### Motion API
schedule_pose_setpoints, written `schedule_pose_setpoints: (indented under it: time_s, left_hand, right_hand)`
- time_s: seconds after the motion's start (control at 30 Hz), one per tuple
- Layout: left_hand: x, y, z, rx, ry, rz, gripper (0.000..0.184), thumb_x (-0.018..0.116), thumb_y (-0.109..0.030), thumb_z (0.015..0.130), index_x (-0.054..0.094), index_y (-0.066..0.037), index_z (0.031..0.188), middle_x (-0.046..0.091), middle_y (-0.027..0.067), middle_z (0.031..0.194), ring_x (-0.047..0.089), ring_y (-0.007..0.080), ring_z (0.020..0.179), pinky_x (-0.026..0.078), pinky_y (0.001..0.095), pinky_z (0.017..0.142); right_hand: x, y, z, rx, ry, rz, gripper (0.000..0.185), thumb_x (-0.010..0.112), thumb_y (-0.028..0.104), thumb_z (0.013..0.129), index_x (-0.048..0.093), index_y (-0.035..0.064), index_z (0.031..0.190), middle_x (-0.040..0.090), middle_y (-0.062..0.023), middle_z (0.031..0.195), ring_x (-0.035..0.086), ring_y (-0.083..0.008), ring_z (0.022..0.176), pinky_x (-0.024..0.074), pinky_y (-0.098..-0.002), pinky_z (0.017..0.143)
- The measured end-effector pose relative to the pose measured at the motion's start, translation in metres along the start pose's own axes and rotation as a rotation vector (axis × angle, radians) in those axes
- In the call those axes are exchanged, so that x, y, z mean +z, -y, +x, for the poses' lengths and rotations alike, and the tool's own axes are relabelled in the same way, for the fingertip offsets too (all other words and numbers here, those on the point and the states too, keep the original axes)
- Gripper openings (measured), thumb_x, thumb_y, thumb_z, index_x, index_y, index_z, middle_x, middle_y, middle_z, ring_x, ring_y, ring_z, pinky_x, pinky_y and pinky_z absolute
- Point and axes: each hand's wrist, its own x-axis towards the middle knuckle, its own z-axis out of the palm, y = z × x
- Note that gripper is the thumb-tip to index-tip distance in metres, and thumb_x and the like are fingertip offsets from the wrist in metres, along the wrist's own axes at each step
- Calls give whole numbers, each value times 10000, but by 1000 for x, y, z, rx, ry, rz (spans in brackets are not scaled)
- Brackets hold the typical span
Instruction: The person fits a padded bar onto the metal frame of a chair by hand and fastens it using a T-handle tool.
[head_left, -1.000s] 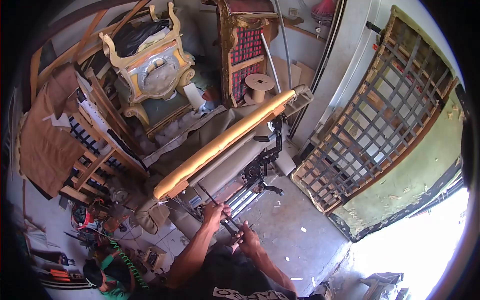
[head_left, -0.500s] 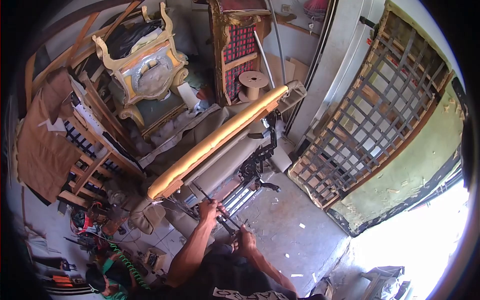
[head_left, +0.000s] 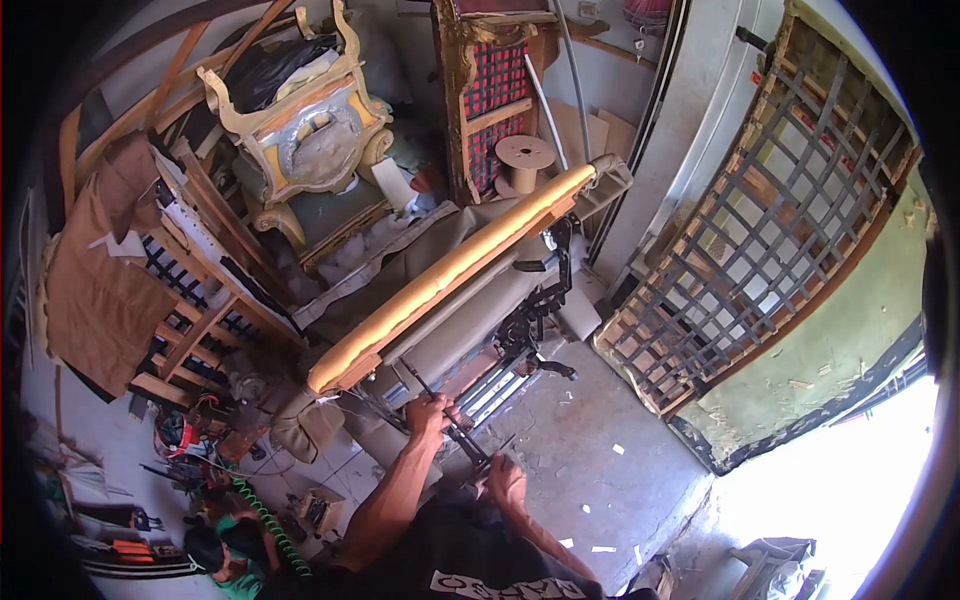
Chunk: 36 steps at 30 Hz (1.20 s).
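Observation:
My left hand is closed around a dark metal rod that slants from the seat frame toward my body. At the rod's near end, my right hand has its fingers bent together; a thin dark piece sticks up beside them, too small to name. Just beyond my hands is an upturned recliner seat with grey-beige upholstery. Black metal linkages sit along its right side. A long yellow foam-padded rail crosses above it.
A webbed sofa frame leans at right. An ornate chair frame and a wooden spool stand behind. Brown fabric hangs over a frame at left. A person in green, a green coiled hose and tools are at lower left.
The whole view has shifted slightly, so the scene sits a little farther right. Both hands stay around the same part of the rod, with no clear change of hold.

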Motion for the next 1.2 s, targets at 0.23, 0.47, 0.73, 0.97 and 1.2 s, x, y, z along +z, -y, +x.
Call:
schedule_pose_setpoints:
  time_s: [0.23, 0.47, 0.73, 0.97, 1.2]
  left_hand:
    - [7, 0, -1, 20, 10, -44, 78, 593, -28, 937, 589, 23, 996, 616, 143, 897, 670, 265, 739, 619, 410, 661]
    - [5, 7, 11, 46, -81, -32, 74, 621, -50, 932, 612, 17, 963, 638, 133, 881, 664, 237, 689, 606, 387, 620]
    - [-6, 24, 22, 64, -54, -95, 57, 629, -62, 923, 613, -8, 918, 641, 125, 841, 653, 229, 657, 594, 377, 592]
    - [11, 9, 13, 69, -133, -97, 55, 607, -75, 951, 604, -34, 915, 602, 75, 766, 604, 183, 602, 552, 322, 539]
    - [13, 10, 14, 55, -219, -96, 88, 609, -115, 966, 594, -32, 944, 577, 60, 764, 555, 161, 566, 513, 306, 507]
  right_hand:
    - [-22, 26, -17, -279, -88, 23, 444, 548, 356, 956, 633, -7, 1196, 682, -238, 983, 669, -390, 966, 526, -454, 891]
    - [-31, 41, -12, 189, 38, 38, 593, 435, 513, 988, 644, -8, 1180, 696, -240, 981, 652, -463, 964, 503, -490, 915]
    - [-22, 16, -13, -193, 115, -47, 469, 569, 244, 943, 490, 7, 1340, 544, -260, 1307, 573, -433, 1165, 504, -493, 907]
    - [7, -15, 16, 279, 374, 437, 533, 446, 426, 1015, 581, -67, 1167, 685, -191, 833, 698, -351, 715, 566, -442, 684]
    - [-4, 11, -15, -451, -391, -169, 339, 568, 230, 956, 582, -37, 1164, 668, -229, 885, 677, -395, 759, 557, -461, 685]
